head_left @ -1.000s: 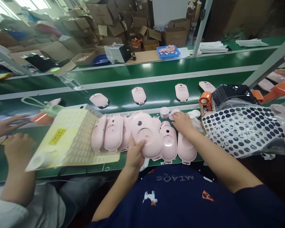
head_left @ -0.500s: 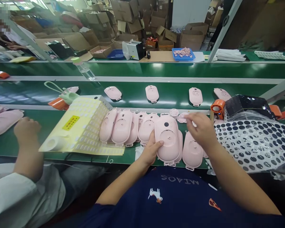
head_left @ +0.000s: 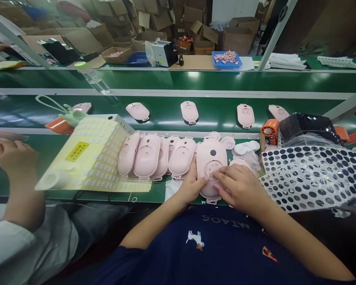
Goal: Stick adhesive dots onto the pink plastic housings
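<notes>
My left hand (head_left: 190, 186) grips the lower left edge of a pink plastic cover (head_left: 212, 156) that has a dark round spot near its top. Over the cover's round recess, my right hand (head_left: 240, 184) holds a pink disc (head_left: 213, 169) with its fingertips, and the disc lies in or against the recess. Behind the cover are loose pink discs (head_left: 228, 142). To the left, more pink covers (head_left: 147, 155) lean together in a row. Part of another cover under my right hand is hidden.
A yellow sticker sheet (head_left: 86, 158) lies at left, a sheet of black round stickers (head_left: 311, 174) at right. Along the green conveyor (head_left: 163, 118) sit several pink covers. An orange device (head_left: 269, 130) stands at right. A co-worker's hand (head_left: 16, 158) is at far left.
My right hand has brought a pink disc from behind the cover down onto its recess. My left hand still holds the cover. The co-worker's hand has shifted, and the view has tilted slightly.
</notes>
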`<state>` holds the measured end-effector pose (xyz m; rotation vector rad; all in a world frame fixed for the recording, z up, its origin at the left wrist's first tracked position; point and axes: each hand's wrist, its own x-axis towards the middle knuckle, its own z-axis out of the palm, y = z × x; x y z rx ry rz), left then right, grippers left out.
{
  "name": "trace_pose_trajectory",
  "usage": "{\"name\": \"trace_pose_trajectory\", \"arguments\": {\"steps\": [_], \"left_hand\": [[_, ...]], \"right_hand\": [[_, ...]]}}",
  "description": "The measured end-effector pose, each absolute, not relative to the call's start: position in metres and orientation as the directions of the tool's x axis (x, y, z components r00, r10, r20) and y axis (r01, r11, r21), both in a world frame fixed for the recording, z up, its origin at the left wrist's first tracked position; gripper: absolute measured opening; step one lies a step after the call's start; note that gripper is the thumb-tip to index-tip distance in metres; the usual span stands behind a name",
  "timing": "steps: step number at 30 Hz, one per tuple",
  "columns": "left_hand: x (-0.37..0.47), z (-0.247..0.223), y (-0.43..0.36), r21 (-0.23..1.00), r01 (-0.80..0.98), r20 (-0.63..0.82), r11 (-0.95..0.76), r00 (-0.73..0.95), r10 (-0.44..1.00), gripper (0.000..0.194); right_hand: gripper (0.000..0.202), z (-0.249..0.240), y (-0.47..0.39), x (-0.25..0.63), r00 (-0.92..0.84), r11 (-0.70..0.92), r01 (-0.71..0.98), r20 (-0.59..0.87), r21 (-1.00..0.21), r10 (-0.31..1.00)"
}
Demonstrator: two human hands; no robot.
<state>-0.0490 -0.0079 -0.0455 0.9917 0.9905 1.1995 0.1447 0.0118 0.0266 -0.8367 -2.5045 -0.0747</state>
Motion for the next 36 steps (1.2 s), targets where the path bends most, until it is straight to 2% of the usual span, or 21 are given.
{"name": "trace_pose_trajectory", "arguments": {"steps": [3, 8, 14, 20, 24, 30, 34, 36], "left_hand": [[-0.048, -0.04, -0.008, 0.968, -0.235, -0.062, 0.089, 0.12, 0.991, 0.104], [-0.049, -0.037, -0.01, 0.975, -0.21, -0.038, 0.069, 0.148, 0.988, 0.099], [-0.047, -0.031, -0.011, 0.972, -0.226, -0.036, 0.071, 0.158, 0.987, 0.094], [-0.048, -0.028, -0.011, 0.982, -0.174, -0.04, 0.074, 0.193, 0.98, 0.083], [-0.049, -0.029, -0.01, 0.99, -0.117, -0.052, 0.074, 0.183, 0.982, 0.08], [-0.047, -0.031, -0.01, 0.991, -0.111, -0.049, 0.069, 0.172, 0.984, 0.08], [-0.054, -0.034, -0.01, 0.976, -0.176, -0.085, 0.128, 0.235, 0.968, 0.083], [-0.063, -0.033, 0.0, 0.968, -0.207, -0.098, 0.139, 0.198, 0.975, 0.084]], "right_hand": [[0.022, 0.024, 0.012, 0.142, -0.687, 0.803, 0.582, 0.45, -0.131, 0.571], [0.021, 0.022, 0.015, 0.142, -0.622, 0.76, 0.634, 0.492, -0.14, 0.609], [0.019, 0.016, 0.013, 0.143, -0.555, 0.742, 0.617, 0.523, -0.262, 0.647], [0.017, 0.018, 0.023, 0.156, -0.66, 0.784, 0.543, 0.425, -0.299, 0.619], [0.016, 0.019, 0.026, 0.16, -0.669, 0.782, 0.528, 0.406, -0.329, 0.623], [0.014, 0.011, 0.024, 0.158, -0.603, 0.809, 0.454, 0.54, -0.373, 0.587], [0.011, 0.015, 0.026, 0.173, -0.432, 0.756, 0.33, 0.622, -0.565, 0.653], [0.009, 0.016, 0.025, 0.186, -0.327, 0.697, 0.302, 0.616, -0.651, 0.717]]}}
